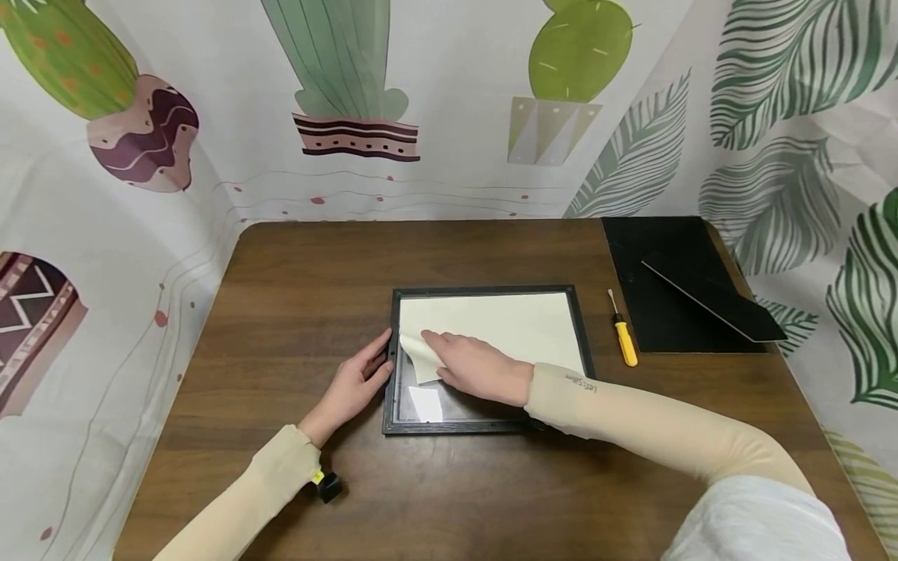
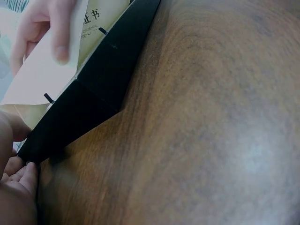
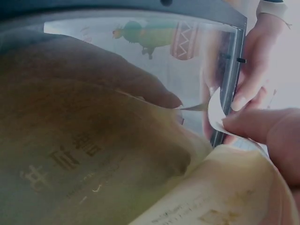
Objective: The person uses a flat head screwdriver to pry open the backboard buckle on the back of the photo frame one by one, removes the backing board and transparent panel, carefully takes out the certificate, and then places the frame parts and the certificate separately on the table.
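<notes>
A black picture frame (image 1: 484,291) lies on the table, a cream paper sheet with printed characters (image 1: 505,319) covering much of its glass (image 1: 477,407). Reaching across the sheet, my right hand (image 1: 480,366) pinches its near left part between thumb and fingers. That part is lifted and bent, so bare glass shows along the near side. In the right wrist view, the raised paper (image 3: 211,201) curls up under the thumb, and its print is visible. My left hand (image 1: 354,389) holds the frame's left bar, thumb at the inner side and fingers outside. Small black tabs (image 2: 49,98) stick out from the frame's inner edge.
Right of the frame lies a screwdriver with a yellow handle (image 1: 624,339). Beyond it a black backing board (image 1: 652,241) with a raised stand flap (image 1: 708,300) lies at the table's right edge. A patterned cloth (image 1: 463,179) hangs behind the wooden table (image 1: 316,273).
</notes>
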`<state>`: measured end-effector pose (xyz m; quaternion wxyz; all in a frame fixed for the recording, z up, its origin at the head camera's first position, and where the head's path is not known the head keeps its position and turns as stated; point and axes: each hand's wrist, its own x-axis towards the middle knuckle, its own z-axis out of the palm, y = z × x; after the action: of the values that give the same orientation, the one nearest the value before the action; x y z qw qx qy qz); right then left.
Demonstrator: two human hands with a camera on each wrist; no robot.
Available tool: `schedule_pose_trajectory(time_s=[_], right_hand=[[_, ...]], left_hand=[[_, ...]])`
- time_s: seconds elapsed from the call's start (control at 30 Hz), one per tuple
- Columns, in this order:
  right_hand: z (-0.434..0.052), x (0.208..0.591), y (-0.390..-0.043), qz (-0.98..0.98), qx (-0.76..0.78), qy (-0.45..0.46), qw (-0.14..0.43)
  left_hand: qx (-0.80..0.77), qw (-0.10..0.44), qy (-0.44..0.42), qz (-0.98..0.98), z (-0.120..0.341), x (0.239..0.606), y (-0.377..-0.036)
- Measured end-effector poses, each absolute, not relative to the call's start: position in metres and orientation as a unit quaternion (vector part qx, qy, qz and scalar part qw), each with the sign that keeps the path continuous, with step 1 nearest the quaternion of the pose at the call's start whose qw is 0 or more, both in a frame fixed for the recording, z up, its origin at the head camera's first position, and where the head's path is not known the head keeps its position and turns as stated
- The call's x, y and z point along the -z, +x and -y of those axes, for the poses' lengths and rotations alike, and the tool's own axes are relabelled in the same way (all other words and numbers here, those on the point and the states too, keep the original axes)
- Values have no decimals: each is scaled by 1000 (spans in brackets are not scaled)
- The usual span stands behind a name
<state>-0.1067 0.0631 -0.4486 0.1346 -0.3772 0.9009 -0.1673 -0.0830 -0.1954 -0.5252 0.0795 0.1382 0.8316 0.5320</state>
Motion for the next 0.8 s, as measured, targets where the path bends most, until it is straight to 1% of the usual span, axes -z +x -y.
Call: schedule_pose_trajectory(time_s=[0.23, 0.37, 0.47, 0.63, 0.8], right_hand=[[-74, 440, -100, -886, 130, -410, 171], [-83, 435, -96, -885, 112, -409, 192], [-91, 430, -95, -890, 109, -403, 183], [-109, 419, -97, -898, 95, -407, 138], [-130, 405, -98, -912, 63, -378, 143]], left_hand=[[-526, 76, 139, -836, 195, 525, -83], [-533, 77, 136, -831, 194, 526, -83], [-537, 78, 135, -829, 194, 526, -83], [-540, 75, 134, -828, 195, 525, -83], [-540, 70, 138, -827, 196, 525, -83]])
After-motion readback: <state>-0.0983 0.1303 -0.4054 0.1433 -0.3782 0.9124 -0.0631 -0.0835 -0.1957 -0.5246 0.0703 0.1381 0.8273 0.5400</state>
